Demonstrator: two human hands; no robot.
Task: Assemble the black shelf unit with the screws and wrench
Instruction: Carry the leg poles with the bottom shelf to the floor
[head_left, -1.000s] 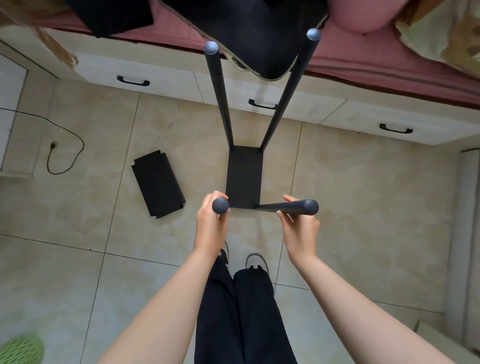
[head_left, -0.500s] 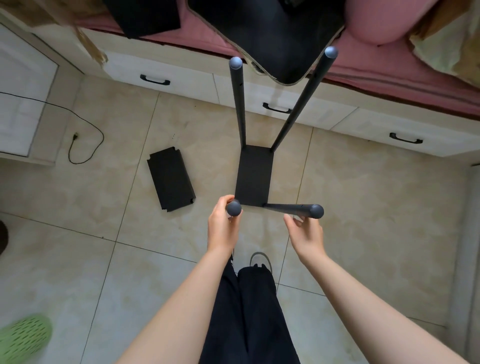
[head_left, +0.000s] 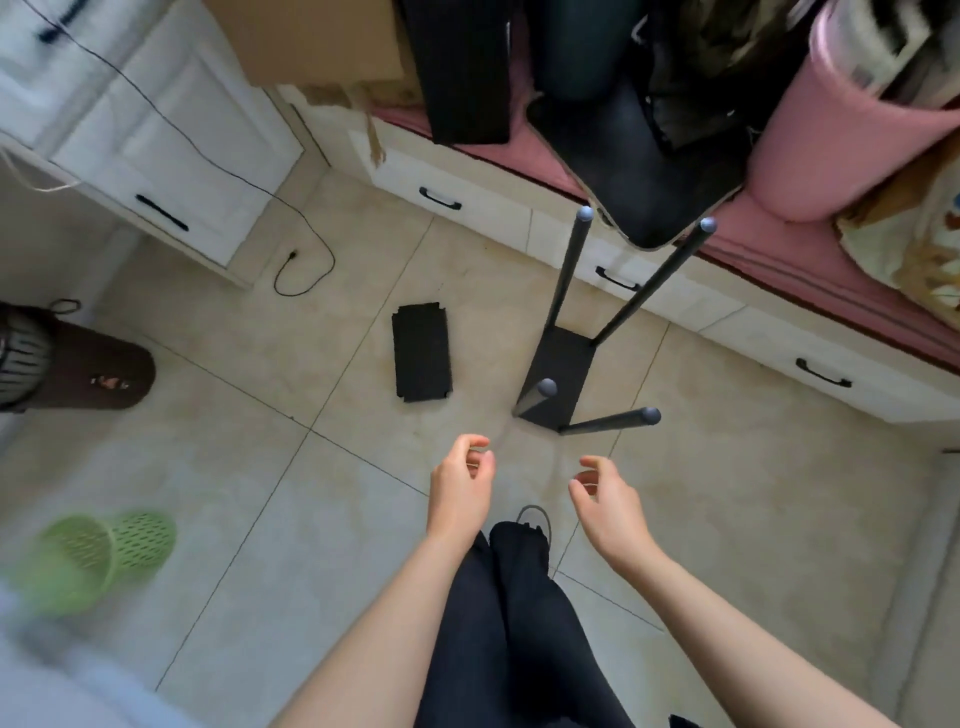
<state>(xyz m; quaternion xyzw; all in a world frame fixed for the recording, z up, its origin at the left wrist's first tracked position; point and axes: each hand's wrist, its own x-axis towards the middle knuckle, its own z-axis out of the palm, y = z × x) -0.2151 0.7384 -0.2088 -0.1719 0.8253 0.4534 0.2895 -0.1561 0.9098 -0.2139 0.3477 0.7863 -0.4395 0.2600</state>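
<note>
the shelf unit stands on the tiled floor just ahead of the person, a black panel at its base with four dark poles rising from the corners, each tipped with a grey cap. the two far poles reach up toward the bed edge; the two near ones point toward the camera, one cap over the panel and one off to the right of it. neither hand touches the unit. the left hand hangs below the near left pole, its fingers loosely curled, thumb close to the fingertips, holding nothing. the right hand hangs below the near right pole, fingers likewise loosely curled and empty. a loose black panel lies flat on the floor to the left of the unit, apart from it. black trousers and a shoe show between the forearms. white drawers with black handles run under the pink bed, where a black bag and a pink roll lie. a black cable trails across a white cabinet and onto the floor at left. a green basket lies on its side at lower left, blurred, and a brown bag sits at the left edge. no screws or wrench can be made out.
</note>
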